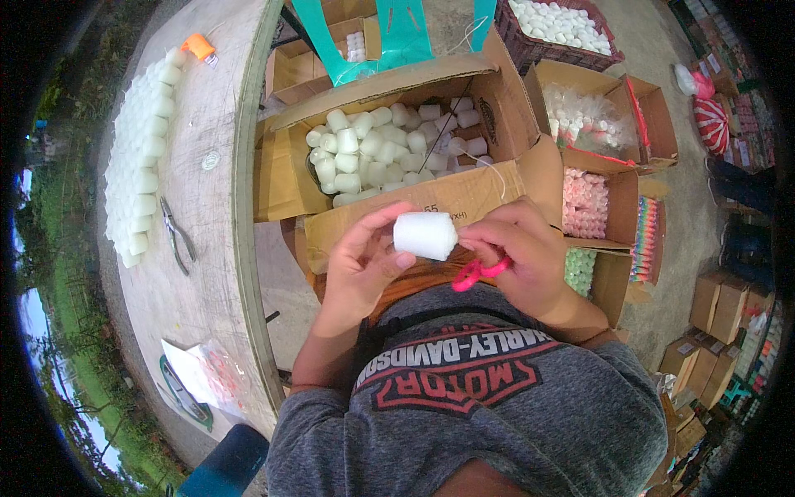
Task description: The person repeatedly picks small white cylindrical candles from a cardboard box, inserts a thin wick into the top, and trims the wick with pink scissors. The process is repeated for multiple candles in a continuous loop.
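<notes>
Evidently the left hand (362,258) is curled round a white cylinder (424,235), its fingers behind the left end and its thumb underneath, so that the piece lies sideways in the air above the near flap of an open cardboard box (476,197). The right hand (526,253) is half closed, with pink-handled scissors (482,272) hooked in it, while its fingertips meet the cylinder's right end; whether they pinch a thread there is too small to tell. Inside the box lies a loose heap of similar cylinders (385,149), and a white string (499,174) trails over the box's right near corner. To the left stands a long table (224,248). Along its left edge, white pieces (145,141) stand packed in rows; an orange tool (198,46) lies just beside their far corner. Pliers (177,236) rest between the rows and the table's right edge, with a small pale disc (211,161) farther up. Near the table's closest corner are papers and clear plastic (207,377). Beyond the box is a turquoise chair (406,33); to its right, a crate (571,65) holds more white pieces.
</notes>
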Action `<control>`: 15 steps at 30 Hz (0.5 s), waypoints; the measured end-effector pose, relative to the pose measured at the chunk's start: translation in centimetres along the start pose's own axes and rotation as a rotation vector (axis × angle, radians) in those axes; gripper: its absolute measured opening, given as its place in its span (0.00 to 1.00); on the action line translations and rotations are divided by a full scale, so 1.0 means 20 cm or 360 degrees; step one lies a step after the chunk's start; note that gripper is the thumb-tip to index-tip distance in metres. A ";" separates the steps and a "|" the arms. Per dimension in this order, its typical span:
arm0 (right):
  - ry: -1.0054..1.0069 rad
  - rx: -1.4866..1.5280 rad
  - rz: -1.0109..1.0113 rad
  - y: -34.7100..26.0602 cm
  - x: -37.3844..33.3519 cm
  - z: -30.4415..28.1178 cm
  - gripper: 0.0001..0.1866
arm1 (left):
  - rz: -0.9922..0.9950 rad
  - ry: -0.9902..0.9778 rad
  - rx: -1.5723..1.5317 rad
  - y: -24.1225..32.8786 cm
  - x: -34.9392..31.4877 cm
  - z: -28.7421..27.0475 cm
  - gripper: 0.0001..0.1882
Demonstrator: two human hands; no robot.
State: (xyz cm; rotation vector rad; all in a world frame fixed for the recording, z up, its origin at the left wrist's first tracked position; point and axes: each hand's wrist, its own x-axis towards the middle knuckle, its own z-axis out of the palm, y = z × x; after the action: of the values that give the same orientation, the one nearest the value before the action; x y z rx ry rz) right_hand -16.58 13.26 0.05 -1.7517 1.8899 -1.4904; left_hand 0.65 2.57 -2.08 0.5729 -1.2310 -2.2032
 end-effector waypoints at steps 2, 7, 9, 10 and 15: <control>0.0003 0.0014 -0.0005 0.00 0.00 0.01 0.13 | -0.0025 0.0015 -0.0019 0.00 0.00 0.00 0.25; 0.0124 0.0082 0.0109 -0.01 0.01 0.01 0.15 | 0.0043 0.0168 -0.0167 0.00 0.02 -0.02 0.26; 0.0109 0.0117 0.0127 0.01 0.00 0.00 0.15 | 0.0018 0.0157 -0.0152 0.01 0.02 -0.02 0.25; 0.0100 0.0133 0.0137 0.01 -0.01 0.00 0.15 | 0.0005 0.0152 -0.0146 0.01 0.01 -0.02 0.25; 0.0046 0.0175 0.0192 0.00 -0.02 0.02 0.15 | -0.0022 0.0029 -0.0110 0.00 0.02 0.01 0.29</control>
State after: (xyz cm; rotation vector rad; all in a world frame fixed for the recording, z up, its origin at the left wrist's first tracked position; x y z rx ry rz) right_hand -16.20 13.27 -0.34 -1.5485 1.8535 -1.5513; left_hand 0.31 2.43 -2.06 0.5743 -1.1405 -2.2378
